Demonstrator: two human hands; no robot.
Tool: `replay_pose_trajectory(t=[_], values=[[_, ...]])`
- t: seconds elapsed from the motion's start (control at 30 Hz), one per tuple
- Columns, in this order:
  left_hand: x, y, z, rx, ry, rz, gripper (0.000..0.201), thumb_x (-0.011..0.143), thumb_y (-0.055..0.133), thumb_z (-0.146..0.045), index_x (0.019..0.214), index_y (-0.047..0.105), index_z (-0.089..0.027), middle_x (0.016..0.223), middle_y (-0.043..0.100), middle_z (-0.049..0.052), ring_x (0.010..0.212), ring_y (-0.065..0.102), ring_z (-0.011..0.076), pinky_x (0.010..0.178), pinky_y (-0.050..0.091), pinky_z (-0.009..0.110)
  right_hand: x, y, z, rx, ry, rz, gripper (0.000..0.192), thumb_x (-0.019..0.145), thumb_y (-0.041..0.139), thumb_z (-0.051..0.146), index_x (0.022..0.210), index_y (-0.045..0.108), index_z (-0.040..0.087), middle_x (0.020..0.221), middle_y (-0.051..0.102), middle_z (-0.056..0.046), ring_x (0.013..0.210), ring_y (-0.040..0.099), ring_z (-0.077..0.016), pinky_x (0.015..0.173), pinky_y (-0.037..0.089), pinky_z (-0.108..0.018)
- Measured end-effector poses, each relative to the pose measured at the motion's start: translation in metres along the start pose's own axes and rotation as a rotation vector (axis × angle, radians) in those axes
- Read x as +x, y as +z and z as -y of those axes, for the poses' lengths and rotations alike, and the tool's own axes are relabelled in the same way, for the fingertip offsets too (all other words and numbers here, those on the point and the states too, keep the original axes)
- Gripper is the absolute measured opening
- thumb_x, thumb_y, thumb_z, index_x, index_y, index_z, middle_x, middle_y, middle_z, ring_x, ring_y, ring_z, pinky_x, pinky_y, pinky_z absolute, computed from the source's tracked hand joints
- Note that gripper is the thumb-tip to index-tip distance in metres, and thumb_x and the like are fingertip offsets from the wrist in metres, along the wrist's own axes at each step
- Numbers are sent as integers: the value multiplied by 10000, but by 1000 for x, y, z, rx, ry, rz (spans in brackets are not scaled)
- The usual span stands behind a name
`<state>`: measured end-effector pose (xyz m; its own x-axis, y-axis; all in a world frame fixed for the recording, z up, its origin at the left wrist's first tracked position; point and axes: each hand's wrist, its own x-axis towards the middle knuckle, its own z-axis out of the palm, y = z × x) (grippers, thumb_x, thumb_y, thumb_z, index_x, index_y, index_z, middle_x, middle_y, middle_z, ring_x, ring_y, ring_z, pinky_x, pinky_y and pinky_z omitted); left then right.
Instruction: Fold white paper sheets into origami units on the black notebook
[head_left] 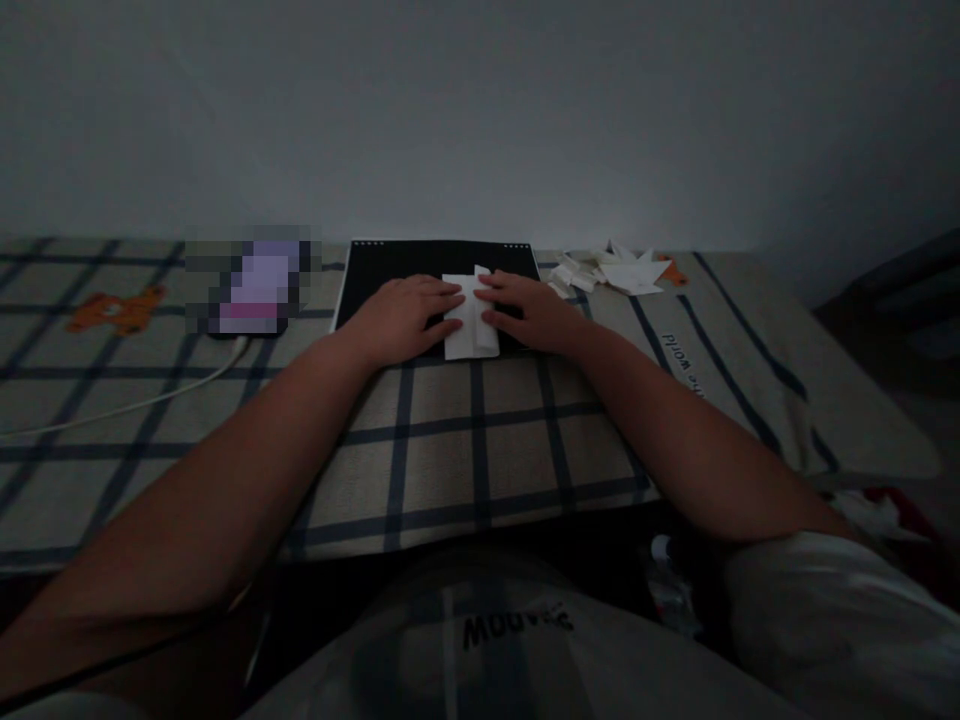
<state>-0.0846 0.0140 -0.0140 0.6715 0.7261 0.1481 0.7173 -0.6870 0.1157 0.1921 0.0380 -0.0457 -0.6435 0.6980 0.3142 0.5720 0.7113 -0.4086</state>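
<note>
A small folded white paper [472, 335] lies on a black spiral-edged pad [435, 257], with upright creases and a flap standing up slightly along its right side. My left hand [401, 318] holds the paper's left edge, fingertips and thumb resting on it with a gap between them. On the other side, my right hand [531, 310] holds the right part of the paper, fingers at the flap and thumb just below. Both hands rest low over the pad, and what lies beneath the fingers is hidden.
A phone [259, 285] with a lit, blurred screen lies left of the pad, its white cable [172, 390] running left. Several folded white papers [626, 272] are heaped at the right. A checked cloth [465, 450] covers the table, which meets a grey wall [465, 120].
</note>
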Motion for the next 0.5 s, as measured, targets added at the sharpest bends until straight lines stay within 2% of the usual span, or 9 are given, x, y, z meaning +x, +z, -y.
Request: replay_pose_trajectory(t=[0.13, 0.4, 0.5], values=[[1, 0, 0, -1, -1, 2, 612, 1096, 441, -507, 1551, 694, -184, 1637, 655, 138, 1524, 590, 365, 1286, 448, 570, 0, 1, 2, -31, 1, 25, 599, 1088, 598, 495, 1619, 647, 222, 1705, 594, -114, 1622, 514, -319, 1374, 371, -565], [1, -4, -4, 49, 5, 38, 609, 1122, 378, -485, 1565, 681, -198, 1643, 648, 134, 1518, 582, 358, 1265, 457, 563, 2, -1, 14, -148, 65, 149, 629, 1079, 599, 458, 1671, 586, 245, 1776, 494, -102, 1671, 429, -387, 1336, 364, -684], [0, -6, -6, 62, 4, 40, 601, 1123, 370, -483, 1558, 686, -213, 1641, 650, 124, 1517, 581, 347, 1256, 466, 549, 2, -2, 18, -159, 89, 170, 615, 1087, 592, 454, 1675, 581, 273, 1793, 467, -83, 1686, 400, -387, 1332, 357, -692]])
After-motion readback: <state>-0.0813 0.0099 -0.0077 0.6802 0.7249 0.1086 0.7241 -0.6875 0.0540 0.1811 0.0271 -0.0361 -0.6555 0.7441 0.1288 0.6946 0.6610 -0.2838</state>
